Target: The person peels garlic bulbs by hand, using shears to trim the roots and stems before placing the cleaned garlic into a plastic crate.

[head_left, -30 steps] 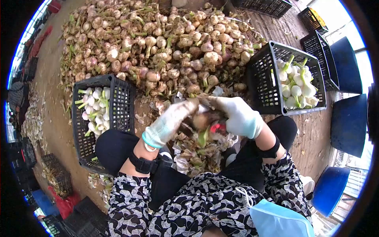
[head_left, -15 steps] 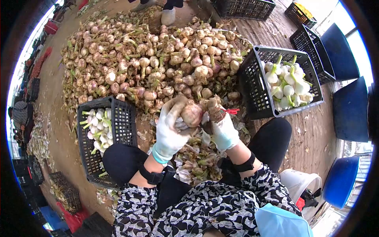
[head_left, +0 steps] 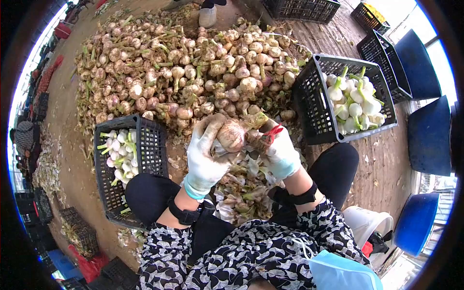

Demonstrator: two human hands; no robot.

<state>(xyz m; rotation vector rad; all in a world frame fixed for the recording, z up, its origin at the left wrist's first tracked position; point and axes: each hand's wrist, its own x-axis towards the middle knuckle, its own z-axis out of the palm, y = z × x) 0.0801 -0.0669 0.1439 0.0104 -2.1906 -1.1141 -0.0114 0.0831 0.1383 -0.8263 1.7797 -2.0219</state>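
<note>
My left hand (head_left: 207, 157), in a white glove with soiled fingertips, is wrapped around a garlic bulb (head_left: 232, 136) with brownish, dirty outer skin. The bulb's stem (head_left: 255, 120) points right, toward my other hand. My right hand (head_left: 280, 152), gloved too, is closed at that stem, its fingers pressed against it. A red strip (head_left: 273, 133) sticks up by the right fingers; what it is fastened to is not clear. Loose garlic peelings (head_left: 244, 191) lie below both hands, between my legs.
A large heap of unpeeled garlic (head_left: 159, 72) spreads in front. Black crates hold cleaned white bulbs, one crate at left (head_left: 153, 150) and one at right (head_left: 309, 108). A white bucket (head_left: 362, 220) stands by my right knee; blue tubs (head_left: 430, 135) line the right side. Another person's foot (head_left: 208, 17) shows beyond the heap.
My right hand has moved up and left against the bulb's stem, closing the gap. The bulb has turned slightly, and its stem now shows to the right.
</note>
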